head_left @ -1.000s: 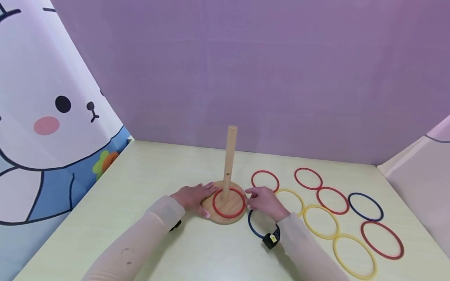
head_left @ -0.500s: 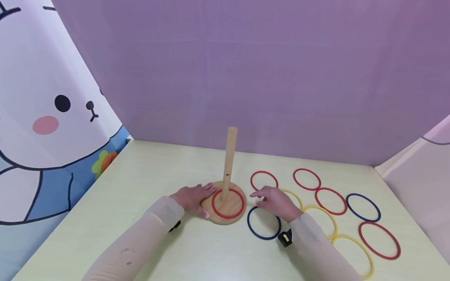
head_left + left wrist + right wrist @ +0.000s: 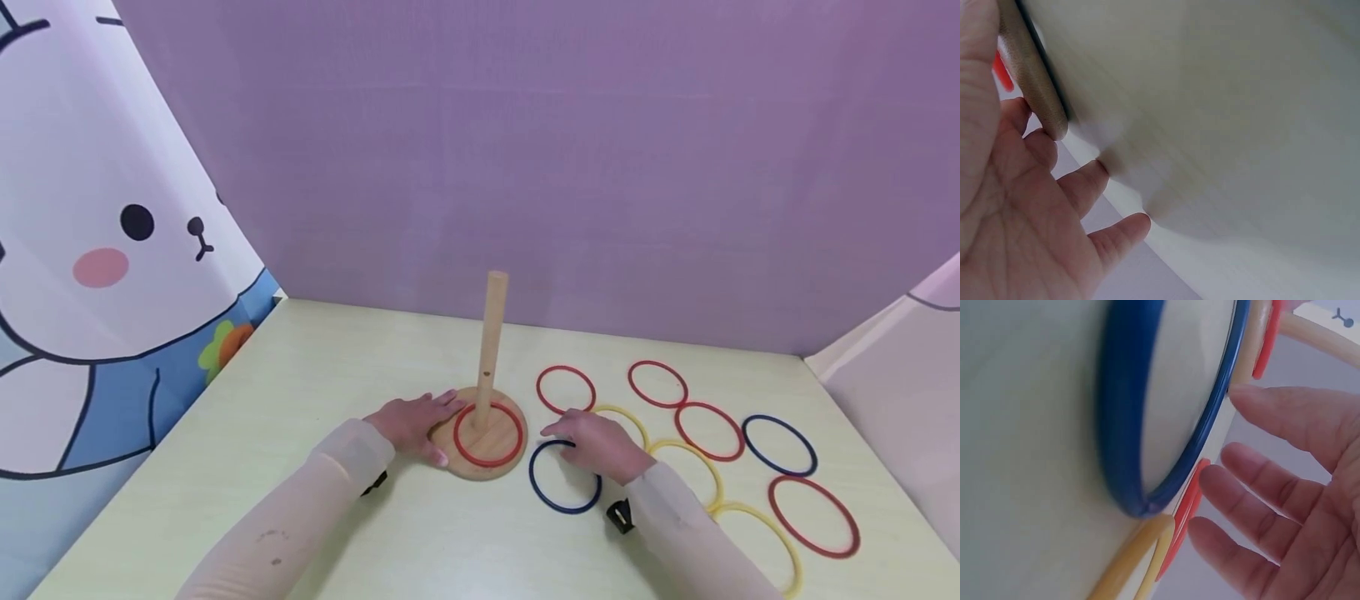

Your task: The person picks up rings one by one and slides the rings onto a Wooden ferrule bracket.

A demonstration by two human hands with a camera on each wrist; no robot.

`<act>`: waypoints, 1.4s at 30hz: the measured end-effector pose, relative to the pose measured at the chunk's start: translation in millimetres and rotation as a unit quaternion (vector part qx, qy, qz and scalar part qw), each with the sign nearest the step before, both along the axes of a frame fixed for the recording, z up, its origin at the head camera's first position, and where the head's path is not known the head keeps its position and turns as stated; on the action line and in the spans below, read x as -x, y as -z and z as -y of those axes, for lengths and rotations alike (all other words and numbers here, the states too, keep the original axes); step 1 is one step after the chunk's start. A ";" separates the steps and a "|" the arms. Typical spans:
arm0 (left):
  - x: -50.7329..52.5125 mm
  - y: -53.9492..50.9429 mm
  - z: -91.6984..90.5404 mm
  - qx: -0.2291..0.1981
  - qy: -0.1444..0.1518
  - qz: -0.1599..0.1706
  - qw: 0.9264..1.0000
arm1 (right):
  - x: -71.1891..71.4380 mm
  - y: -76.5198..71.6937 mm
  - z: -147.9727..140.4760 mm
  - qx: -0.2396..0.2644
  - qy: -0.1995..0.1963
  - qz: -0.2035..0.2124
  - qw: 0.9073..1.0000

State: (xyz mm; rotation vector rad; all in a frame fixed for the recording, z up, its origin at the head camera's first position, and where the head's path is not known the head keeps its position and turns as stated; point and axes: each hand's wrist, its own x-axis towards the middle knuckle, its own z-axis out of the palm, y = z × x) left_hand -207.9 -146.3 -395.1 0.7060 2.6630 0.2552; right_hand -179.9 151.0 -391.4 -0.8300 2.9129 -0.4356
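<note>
A round wooden base carries an upright wooden peg, with a red ring lying around the peg's foot. The left hand rests on the left edge of the base, fingers spread; its wrist view shows the fingers at the base's rim. Over the far right part of a blue ring is the right hand. In the right wrist view the fingers are slightly bent beside the blue ring, and nothing is held; whether the thumb touches it I cannot tell.
Right of the peg lie several red rings, several yellow rings and another blue ring, flat on the pale table. A purple cloth hangs behind; a cartoon-printed cloth is at the left.
The right hand has moved right, away from the edge of the base, to above the far side of the near blue ring. The left hand has stayed on the base.
</note>
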 end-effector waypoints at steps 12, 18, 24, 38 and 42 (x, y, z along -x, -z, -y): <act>-1.0 -2.8 -0.3 -0.004 -0.005 0.008 1.000 | -0.9 2.4 1.1 -0.040 -0.013 -0.004 0.999; -0.1 -1.2 -2.4 -0.003 -0.007 0.004 1.000 | -1.1 2.7 0.6 -0.041 -0.003 0.006 0.999; 0.3 0.2 -3.2 0.004 -0.010 0.004 1.000 | -1.3 3.5 -0.8 -0.045 -0.008 0.007 0.999; -0.4 -4.5 -4.3 0.008 -0.007 0.008 1.000 | -4.2 2.6 3.3 -0.046 0.027 0.047 0.997; 0.1 -3.1 -4.1 0.014 -0.011 0.007 1.000 | -6.6 1.2 4.4 -0.046 0.025 0.057 0.997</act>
